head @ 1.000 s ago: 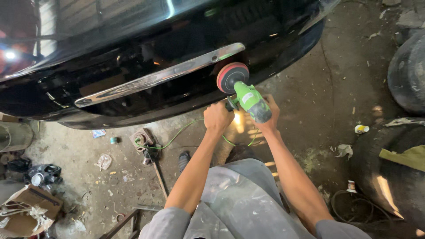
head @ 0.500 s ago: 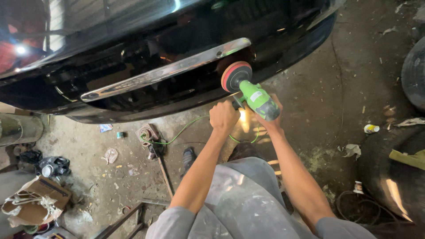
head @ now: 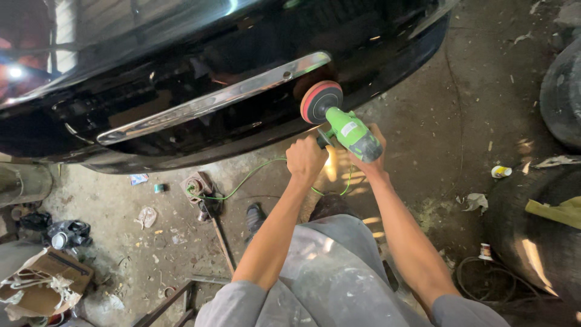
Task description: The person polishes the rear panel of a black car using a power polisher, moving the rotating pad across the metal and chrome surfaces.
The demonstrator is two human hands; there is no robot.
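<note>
A green handheld polisher (head: 351, 132) is held at the centre, w/ its round pad (head: 321, 101), red-rimmed and dark-faced, pressed against the glossy black car panel (head: 200, 72). The pad sits just below the right end of the chrome trim strip (head: 212, 100), touching or nearly touching it; which one can't be told.

The rear of the polisher body is gripped by the right hand (head: 372, 158), fingers wrapped shut around the dark grey end, so the tool runs up and away from the fingertips toward the panel. The left hand (head: 305, 158) is closed in a fist just beside the tool's left side, approx. at its neck. A side handle looks to be clasped there, but it is mostly hidden by the knuckles.

A thin green cable (head: 254, 175) is seen running from under the left-hand fingers down and leftward across the concrete floor (head: 460, 121) to a small heap of tools (head: 200, 188). Below both wrists, grey trousers (head: 327, 272) fill the lower middle.

Well right of the right-hand fingers, dark tyres (head: 563, 91) are stacked, w/ a small can (head: 499, 172) near them. Far left of the left hand, a torn cardboard box (head: 42, 284) and scattered litter are seen.
</note>
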